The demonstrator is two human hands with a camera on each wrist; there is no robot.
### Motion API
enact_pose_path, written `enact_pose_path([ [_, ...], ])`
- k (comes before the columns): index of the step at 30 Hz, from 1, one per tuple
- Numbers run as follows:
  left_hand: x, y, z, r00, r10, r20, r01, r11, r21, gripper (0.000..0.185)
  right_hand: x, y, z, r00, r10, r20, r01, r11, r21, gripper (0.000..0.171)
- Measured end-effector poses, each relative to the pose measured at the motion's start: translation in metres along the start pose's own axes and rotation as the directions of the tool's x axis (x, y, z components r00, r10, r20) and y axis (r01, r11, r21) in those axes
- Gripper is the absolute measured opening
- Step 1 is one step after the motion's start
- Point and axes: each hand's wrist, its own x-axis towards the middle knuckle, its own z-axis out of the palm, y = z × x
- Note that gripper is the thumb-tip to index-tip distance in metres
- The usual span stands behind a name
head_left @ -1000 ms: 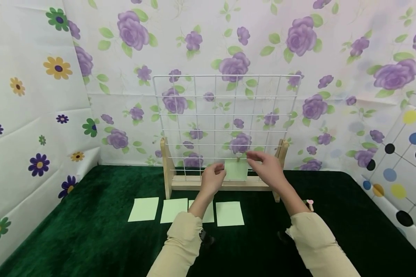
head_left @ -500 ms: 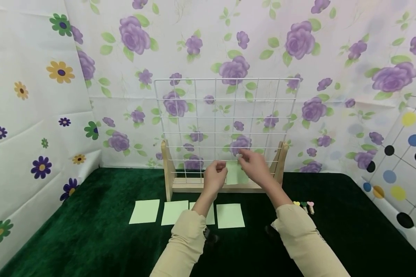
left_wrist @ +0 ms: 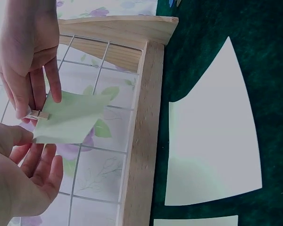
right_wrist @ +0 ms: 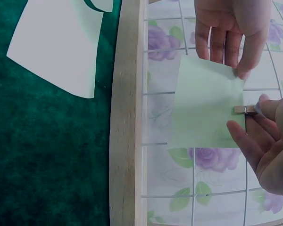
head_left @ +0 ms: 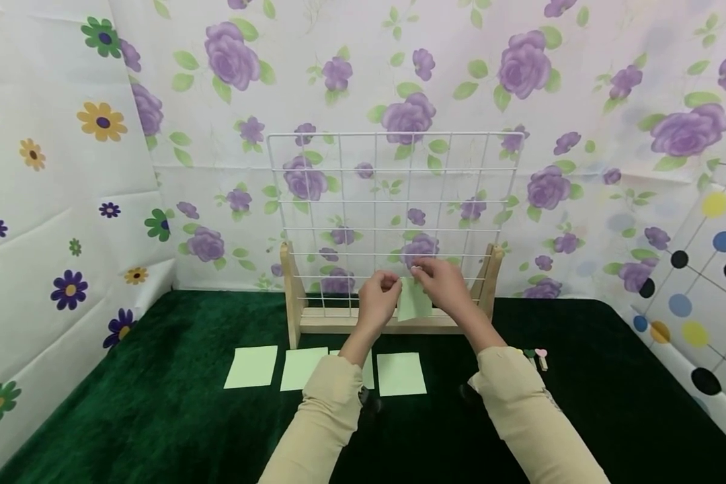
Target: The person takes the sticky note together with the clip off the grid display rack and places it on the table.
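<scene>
Pinching a small wooden clip (right_wrist: 245,109) at the top edge of a pale green paper square (head_left: 414,301), the right hand (head_left: 444,286) is holding it against the lower wires of the white wire grid (head_left: 393,202). The left hand (head_left: 380,299) is gripping the paper's corner between thumb and fingers. The grid is standing in a wooden stand (head_left: 293,296) near the back edge of the green cloth (head_left: 157,403). Four more paper squares (head_left: 251,366) are lying in a row before the stand, and spare clips (head_left: 538,356) are lying towards the right edge.
</scene>
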Motion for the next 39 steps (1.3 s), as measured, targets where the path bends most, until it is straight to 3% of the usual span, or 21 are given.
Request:
enact_pose_path([
  [12,0.0019,0.0019,-0.0023,1.000,0.031,0.005,-0.031,0.994,0.105,0.011,0.0041,0.0058,0.0017,0.998,-0.038,-0.046,0.038,0.999,-0.005,0.019],
  [23,0.0027,0.0024,-0.0025,0.999,0.028,0.018,-0.030,0.994,0.106,0.011,0.0039,0.0043,0.0016,0.995,-0.042,-0.087,0.038,0.998,-0.045,0.014],
  [29,0.0038,0.0023,-0.0025,0.999,0.020,0.030,-0.024,0.994,0.110,0.012,0.0035,0.0043,0.0010,0.983,-0.121,-0.139,0.109,0.990,-0.090,0.013],
  [39,0.0004,-0.0008,-0.0057,0.998,0.005,0.068,-0.015,0.991,0.136,0.011,0.0003,-0.0020,0.0015,0.977,-0.138,-0.164,0.136,0.990,-0.021,0.017],
])
